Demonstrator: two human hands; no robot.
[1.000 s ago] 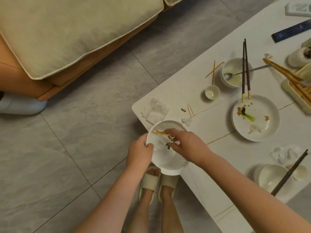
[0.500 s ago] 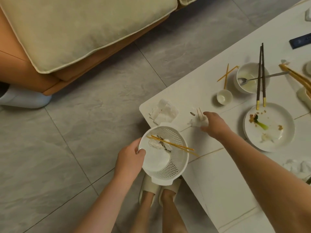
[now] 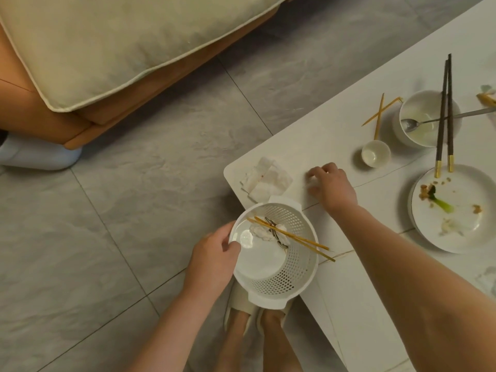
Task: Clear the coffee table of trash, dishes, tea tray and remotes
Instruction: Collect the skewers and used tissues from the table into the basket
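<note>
Left hand (image 3: 214, 260): grip closed on the rim of the white perforated basket (image 3: 291, 275), held just off the worktop's corner.
Basket contents: two bamboo skewers (image 3: 292, 238) lying across crumpled tissue.
Right hand (image 3: 331, 185): fingers curled down on the worktop (image 3: 335, 135) over a small white scrap; whether it pinches it, cannot tell.
Crumpled napkin (image 3: 265, 179): at 9 o'clock from the right hand.
Dirty plate (image 3: 456, 210): at 3 o'clock.
</note>
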